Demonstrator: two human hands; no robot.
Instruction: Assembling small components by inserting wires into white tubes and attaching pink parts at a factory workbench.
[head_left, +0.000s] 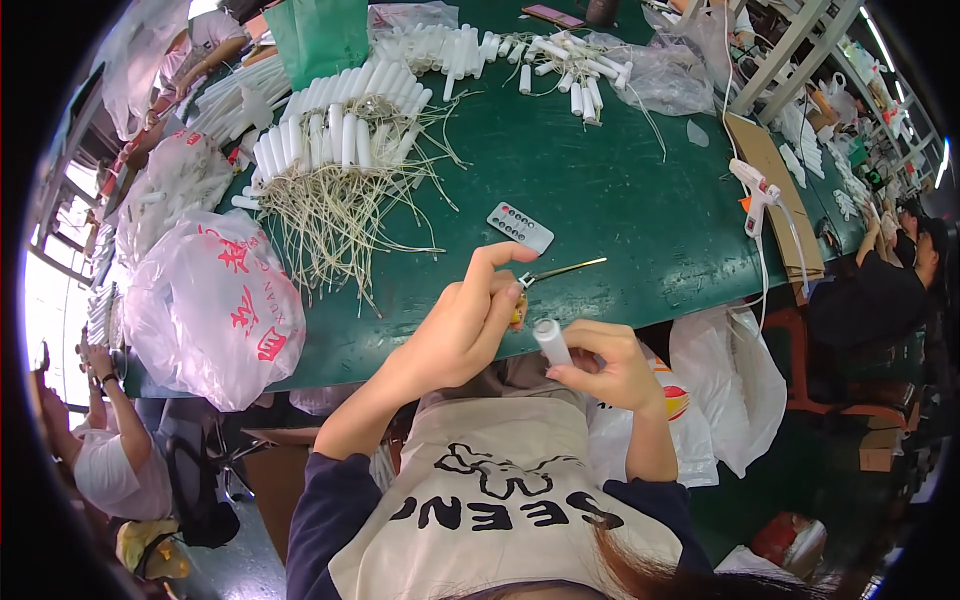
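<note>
My left hand (448, 335) is closed near the table's front edge. From its fingers a slim brass-coloured rod (572, 268) points right, with a small metal part at its base. A bit of yellow shows under the fingers, but the rest of this piece is hidden in my grip. My right hand (618, 368), lower and to the right, holds a short white plastic tube (549, 338) tilted with its round end up. The tube and the rod are apart. Just beyond my left hand lies a flat grey remote control (520, 228) with round buttons.
White tubes (345, 135) with tangled pale wires (335, 225) are heaped at the left of the green table (590, 190), more along the back. Filled plastic bags (215, 305) stand at the left edge. A glue gun (757, 195) rests by a cardboard strip (775, 190) at right. Other people sit on both sides.
</note>
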